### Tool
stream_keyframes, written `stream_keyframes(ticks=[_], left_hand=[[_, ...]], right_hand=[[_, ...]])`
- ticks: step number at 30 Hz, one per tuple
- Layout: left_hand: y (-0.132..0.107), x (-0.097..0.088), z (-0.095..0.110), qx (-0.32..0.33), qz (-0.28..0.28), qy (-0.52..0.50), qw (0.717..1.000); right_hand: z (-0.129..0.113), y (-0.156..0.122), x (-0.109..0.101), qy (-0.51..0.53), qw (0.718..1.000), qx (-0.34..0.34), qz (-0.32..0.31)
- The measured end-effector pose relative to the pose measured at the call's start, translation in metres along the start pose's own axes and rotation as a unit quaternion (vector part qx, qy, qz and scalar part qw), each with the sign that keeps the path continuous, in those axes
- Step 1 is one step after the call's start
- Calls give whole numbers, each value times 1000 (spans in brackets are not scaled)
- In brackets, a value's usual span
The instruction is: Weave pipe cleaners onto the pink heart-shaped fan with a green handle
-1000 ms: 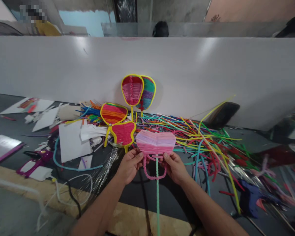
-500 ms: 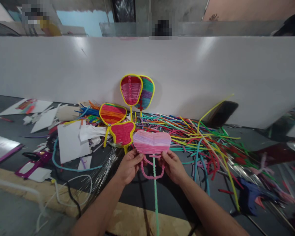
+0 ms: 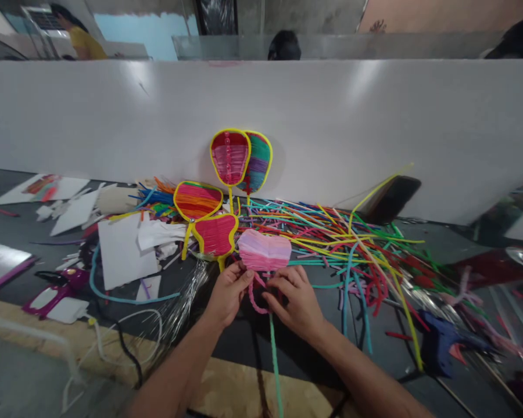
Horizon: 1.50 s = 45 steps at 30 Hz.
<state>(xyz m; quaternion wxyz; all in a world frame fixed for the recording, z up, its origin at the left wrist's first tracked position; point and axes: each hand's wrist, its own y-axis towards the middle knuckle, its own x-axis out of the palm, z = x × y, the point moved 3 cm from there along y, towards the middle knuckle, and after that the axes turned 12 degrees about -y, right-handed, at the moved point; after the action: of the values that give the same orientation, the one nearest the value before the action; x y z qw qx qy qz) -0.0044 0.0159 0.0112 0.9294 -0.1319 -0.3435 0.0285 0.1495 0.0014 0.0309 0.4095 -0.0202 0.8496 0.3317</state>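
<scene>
My left hand point(image 3: 232, 290) pinches the lower left edge of a pink and lilac heart-like panel point(image 3: 265, 251) made of pipe cleaners. Below the panel hangs a twisted pink pipe cleaner loop point(image 3: 255, 303), and a long mint green pipe cleaner point(image 3: 275, 360) runs down from it toward me. My right hand point(image 3: 297, 299) has its fingers curled in at the right side of the loop, closed on the pink strand; the fingers hide part of it. Just left of the panel lies a yellow-edged pink pipe cleaner shape point(image 3: 217, 235).
Yellow-rimmed fan shapes point(image 3: 230, 159) lean against a white partition point(image 3: 113, 110). Loose pipe cleaners point(image 3: 305, 217) spread behind my hands. A phone point(image 3: 392, 200) and a blue glue gun point(image 3: 438, 342) are on the right. White card point(image 3: 128, 249) and a purple glue gun point(image 3: 52, 293) lie left.
My right hand has let go of the panel's lower right edge and moved down and inward to the pink loop. The panel has turned slightly; my left hand keeps its grip.
</scene>
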Motion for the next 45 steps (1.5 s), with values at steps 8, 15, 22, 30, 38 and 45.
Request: stream_keyframes(ticks=[8,15,22,30,38,45], left_hand=[[3,-1,-1,11,-21,34,999],[11,-4,-3,-1,-21,75,997],[12,4,-8,-2,-33,67,997],[8,5,-12,-16,-22,31,999],[9,-3,-2,22,20,-6,1000],[5,3,-8,-2,-6,-11,1000]], right_hand=[[0,-2,10,-17,999,15,-25],[7,2,14,-45,998,25,-27],[8,1,15,-90,995,38,-35],[20,-5,18,-32,991,130,0],[26,-2,4,69,987,130,67],[7,2,1,-14,999,14,40]])
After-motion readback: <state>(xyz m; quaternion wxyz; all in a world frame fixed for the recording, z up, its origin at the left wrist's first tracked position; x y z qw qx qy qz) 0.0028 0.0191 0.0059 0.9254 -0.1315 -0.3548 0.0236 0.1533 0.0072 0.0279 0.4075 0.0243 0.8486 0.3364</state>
